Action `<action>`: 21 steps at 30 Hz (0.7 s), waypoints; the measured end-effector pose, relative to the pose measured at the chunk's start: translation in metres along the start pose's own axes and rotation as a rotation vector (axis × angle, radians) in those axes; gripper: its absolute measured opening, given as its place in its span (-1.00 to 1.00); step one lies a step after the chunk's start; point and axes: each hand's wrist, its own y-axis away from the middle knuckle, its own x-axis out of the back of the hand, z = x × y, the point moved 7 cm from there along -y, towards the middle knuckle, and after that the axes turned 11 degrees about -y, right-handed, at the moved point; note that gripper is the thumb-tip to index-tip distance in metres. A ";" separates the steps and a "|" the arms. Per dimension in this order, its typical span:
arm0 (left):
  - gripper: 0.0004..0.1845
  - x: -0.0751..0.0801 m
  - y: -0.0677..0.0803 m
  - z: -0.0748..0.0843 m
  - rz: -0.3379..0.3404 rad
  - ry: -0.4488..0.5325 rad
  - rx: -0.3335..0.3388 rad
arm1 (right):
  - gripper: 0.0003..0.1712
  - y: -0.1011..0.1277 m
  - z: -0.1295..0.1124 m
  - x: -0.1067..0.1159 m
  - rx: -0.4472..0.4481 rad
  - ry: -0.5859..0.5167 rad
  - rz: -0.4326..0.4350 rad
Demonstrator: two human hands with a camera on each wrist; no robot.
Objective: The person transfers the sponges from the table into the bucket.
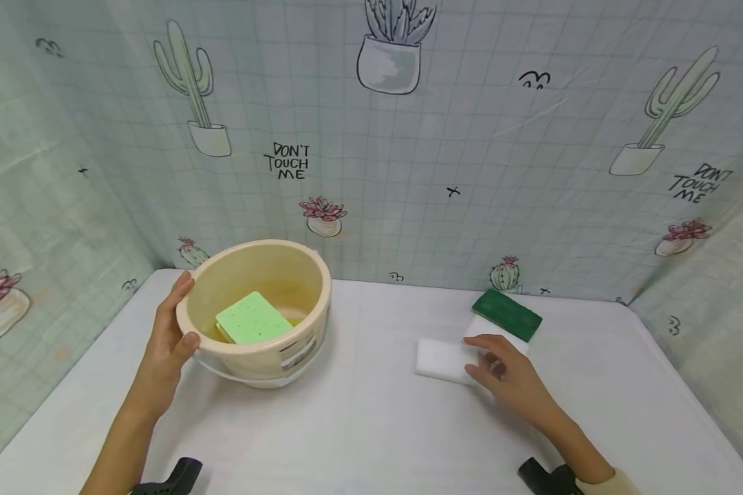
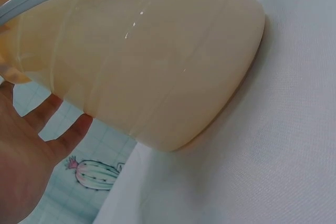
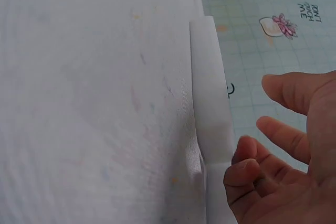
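The right hand (image 1: 508, 375) rests with loosely bent fingers on the white rectangular foam sponge (image 1: 446, 359), gripping nothing. Left of that sponge, the left hand (image 1: 170, 337) clasps the rim of the tilted cream plastic bucket (image 1: 309, 275) holding a light-green sponge (image 1: 252, 317). Tipped further, the bucket could spill.

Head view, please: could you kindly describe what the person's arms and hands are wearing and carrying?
Both hands are bare: no gloves, rings or watch are visible on the left hand or the right hand. The left forearm is uncovered. A cream sleeve cuff shows at the right wrist. A black camera mount sits near each wrist, left and right, at the picture's lower edge.
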 end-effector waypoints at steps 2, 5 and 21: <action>-0.28 0.001 0.000 0.000 0.000 0.005 -0.002 | -0.49 0.000 0.001 -0.001 0.003 -0.017 -0.012; -0.29 0.000 0.000 0.002 0.000 0.016 -0.001 | -0.44 0.000 0.005 -0.004 -0.003 -0.035 -0.030; -0.29 0.001 -0.001 0.001 -0.003 0.015 -0.006 | -0.26 0.002 0.012 -0.011 -0.006 -0.086 -0.131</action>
